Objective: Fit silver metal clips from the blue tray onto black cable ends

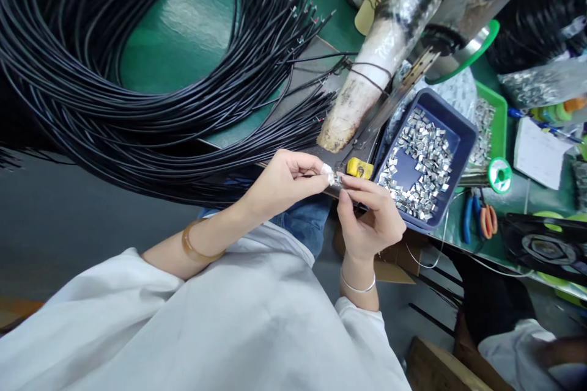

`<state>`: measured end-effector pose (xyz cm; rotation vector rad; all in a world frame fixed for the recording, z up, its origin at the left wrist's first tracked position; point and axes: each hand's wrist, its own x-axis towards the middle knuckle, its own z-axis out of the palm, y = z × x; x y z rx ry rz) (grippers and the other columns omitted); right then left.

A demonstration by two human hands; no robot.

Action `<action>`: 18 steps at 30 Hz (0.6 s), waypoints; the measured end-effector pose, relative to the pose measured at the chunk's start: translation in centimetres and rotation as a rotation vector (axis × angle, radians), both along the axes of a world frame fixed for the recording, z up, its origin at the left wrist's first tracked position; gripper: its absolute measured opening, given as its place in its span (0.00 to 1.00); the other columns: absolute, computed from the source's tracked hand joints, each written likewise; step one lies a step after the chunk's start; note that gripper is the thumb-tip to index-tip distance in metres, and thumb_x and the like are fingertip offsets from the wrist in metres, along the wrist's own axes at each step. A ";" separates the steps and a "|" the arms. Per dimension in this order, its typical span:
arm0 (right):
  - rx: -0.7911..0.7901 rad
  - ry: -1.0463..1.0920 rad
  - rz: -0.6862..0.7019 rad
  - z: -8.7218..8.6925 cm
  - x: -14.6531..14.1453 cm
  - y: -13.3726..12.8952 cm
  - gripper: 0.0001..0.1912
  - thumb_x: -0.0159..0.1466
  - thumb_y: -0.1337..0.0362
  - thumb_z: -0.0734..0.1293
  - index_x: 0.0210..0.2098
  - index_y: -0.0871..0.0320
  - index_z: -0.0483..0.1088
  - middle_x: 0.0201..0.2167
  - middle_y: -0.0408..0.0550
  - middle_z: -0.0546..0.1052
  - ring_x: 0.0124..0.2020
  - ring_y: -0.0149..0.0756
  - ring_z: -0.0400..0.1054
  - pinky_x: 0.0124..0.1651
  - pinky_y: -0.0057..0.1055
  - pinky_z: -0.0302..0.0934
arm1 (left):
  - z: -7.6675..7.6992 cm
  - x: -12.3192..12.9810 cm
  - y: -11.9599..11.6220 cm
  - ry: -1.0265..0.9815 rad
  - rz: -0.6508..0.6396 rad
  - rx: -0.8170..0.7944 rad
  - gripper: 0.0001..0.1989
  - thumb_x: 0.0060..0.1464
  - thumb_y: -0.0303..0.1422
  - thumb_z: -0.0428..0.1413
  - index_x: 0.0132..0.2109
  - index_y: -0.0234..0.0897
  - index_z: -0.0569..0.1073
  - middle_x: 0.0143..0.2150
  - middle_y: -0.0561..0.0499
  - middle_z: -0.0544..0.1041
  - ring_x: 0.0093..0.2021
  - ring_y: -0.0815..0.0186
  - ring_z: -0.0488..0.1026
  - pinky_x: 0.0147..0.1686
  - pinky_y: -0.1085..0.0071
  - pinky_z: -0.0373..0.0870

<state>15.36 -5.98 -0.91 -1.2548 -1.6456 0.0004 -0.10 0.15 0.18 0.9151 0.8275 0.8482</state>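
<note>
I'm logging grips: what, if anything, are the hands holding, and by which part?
A small silvery piece appears to be between the fingers of the left hand and right hand; by which part cannot be told.

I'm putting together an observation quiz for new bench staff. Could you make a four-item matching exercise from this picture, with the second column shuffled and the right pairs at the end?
Column one
1. Left hand
2. Right hand
3. Cables
4. Dark blue tray

Column two
A. Contains many small shiny metal pieces
B. Has a silver bangle on its arm
C. Black, lying in a thick curved bundle
D. Has a tan bangle on its arm

Right pairs: 1-D, 2-B, 3-C, 4-A
</note>
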 end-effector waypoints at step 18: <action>0.022 -0.120 -0.111 0.2 -0.3 0.7 0.10 0.62 0.74 0.72 0.40 0.54 0.74 0.43 0.45 0.84 0.43 0.35 0.80 0.47 0.34 0.78 | 0.7 1.0 0.4 0.047 0.146 0.061 0.06 0.42 0.30 0.69 0.25 0.33 0.80 0.25 0.53 0.79 0.29 0.69 0.75 0.32 0.76 0.75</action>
